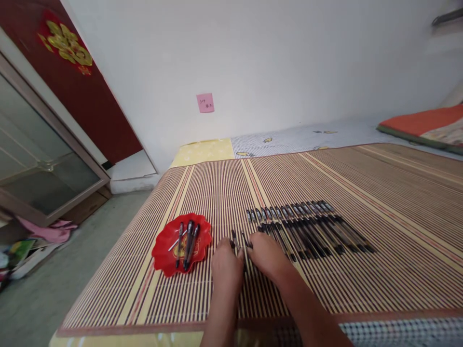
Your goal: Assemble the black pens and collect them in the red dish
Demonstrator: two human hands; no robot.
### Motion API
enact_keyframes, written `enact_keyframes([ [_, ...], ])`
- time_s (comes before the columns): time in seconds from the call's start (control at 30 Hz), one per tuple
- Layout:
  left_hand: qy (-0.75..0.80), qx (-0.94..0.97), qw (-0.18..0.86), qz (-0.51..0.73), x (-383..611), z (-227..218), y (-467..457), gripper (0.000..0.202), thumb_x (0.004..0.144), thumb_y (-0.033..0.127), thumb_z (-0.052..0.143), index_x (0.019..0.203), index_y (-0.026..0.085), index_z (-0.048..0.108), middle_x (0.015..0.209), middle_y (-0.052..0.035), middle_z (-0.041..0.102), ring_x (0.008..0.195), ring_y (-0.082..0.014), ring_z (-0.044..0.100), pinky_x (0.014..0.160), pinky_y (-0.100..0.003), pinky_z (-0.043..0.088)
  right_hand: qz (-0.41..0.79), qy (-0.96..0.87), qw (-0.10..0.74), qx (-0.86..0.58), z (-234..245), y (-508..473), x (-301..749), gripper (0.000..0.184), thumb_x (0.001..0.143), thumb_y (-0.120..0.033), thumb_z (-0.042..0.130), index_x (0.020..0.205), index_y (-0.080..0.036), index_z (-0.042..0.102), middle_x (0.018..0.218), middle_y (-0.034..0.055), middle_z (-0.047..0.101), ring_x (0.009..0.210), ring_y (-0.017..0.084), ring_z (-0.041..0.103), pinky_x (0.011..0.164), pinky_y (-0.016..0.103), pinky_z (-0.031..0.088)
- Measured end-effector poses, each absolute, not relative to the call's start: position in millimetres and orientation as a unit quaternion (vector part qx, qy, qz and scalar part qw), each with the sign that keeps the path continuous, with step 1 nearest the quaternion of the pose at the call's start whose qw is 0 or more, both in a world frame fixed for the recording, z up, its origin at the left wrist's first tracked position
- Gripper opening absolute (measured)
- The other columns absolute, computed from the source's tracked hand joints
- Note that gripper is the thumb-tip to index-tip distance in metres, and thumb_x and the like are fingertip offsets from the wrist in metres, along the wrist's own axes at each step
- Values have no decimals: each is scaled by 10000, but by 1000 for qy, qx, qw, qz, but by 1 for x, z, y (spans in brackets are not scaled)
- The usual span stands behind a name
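My left hand [226, 262] and my right hand [266, 254] rest close together on a striped bamboo mat [379, 270]. Their fingertips pinch small dark pen parts [238, 239] between them; which hand holds which piece is hard to tell. Just right of my right hand lies a long row of several dark pens [307, 229], side by side. Left of my left hand sits a red scalloped plate [164, 258] holding three dark pens [188, 243] and a thin white refill.
The mat covers a bed with a yellow and patterned sheet [253, 147] at the wall. An orange cushion [423, 123] lies far right. A pink note [205, 102] sticks to the white wall. A glass door and clutter [32, 241] stand on the floor at left.
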State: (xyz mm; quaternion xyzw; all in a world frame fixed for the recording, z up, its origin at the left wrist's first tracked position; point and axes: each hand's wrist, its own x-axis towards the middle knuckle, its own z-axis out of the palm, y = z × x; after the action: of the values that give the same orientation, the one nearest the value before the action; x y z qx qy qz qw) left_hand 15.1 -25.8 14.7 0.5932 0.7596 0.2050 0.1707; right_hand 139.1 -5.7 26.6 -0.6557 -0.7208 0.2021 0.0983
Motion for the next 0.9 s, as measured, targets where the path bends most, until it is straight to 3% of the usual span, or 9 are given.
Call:
enact_keyframes([
  [0.13,766,586,167,204,17,15,-26,66,820,164,605,886,154,607,915,-157,709,873,-295,667,702,-339,374,215,-706,145,-659,30,-2,143,107,791,-135,580,719,-156,656,802,123,732,776,231,675,632,300,345],
  [0.23,751,552,187,309,14,12,-24,59,792,164,587,786,194,536,768,-93,646,766,-253,622,677,-327,367,254,-688,252,-631,33,4,152,159,789,-165,561,632,-183,575,654,42,638,652,174,592,600,281,326],
  [0.3,699,500,266,436,12,12,-23,87,777,184,572,754,212,493,674,-26,571,678,-201,568,652,-302,374,313,-662,346,-587,36,7,158,160,802,-235,560,648,-191,566,627,7,587,625,156,555,597,266,348],
  [0.4,539,389,474,578,14,14,-22,127,768,254,576,766,222,453,594,55,460,541,-124,443,551,-243,340,394,-616,442,-519,42,8,162,189,792,-355,574,704,-191,605,640,-12,573,627,149,540,603,259,383],
  [0.53,411,324,623,581,21,16,-25,348,718,408,759,838,191,515,583,105,374,474,-62,276,463,-203,198,441,-572,491,-487,48,7,157,236,750,-416,615,715,-184,639,646,-18,581,628,142,529,612,262,406],
  [0.7,418,353,621,561,24,13,-27,467,632,500,855,813,147,607,550,101,386,473,-54,257,462,-209,189,453,-554,516,-471,47,7,149,207,732,-382,643,723,-176,658,642,-22,583,622,132,523,615,262,410],
  [0.9,459,451,543,539,17,16,-28,297,717,415,793,749,150,660,703,10,569,684,-128,486,666,-243,376,474,-531,520,-471,48,9,166,359,851,-527,598,851,-176,670,560,-46,498,511,114,447,505,249,345],
])
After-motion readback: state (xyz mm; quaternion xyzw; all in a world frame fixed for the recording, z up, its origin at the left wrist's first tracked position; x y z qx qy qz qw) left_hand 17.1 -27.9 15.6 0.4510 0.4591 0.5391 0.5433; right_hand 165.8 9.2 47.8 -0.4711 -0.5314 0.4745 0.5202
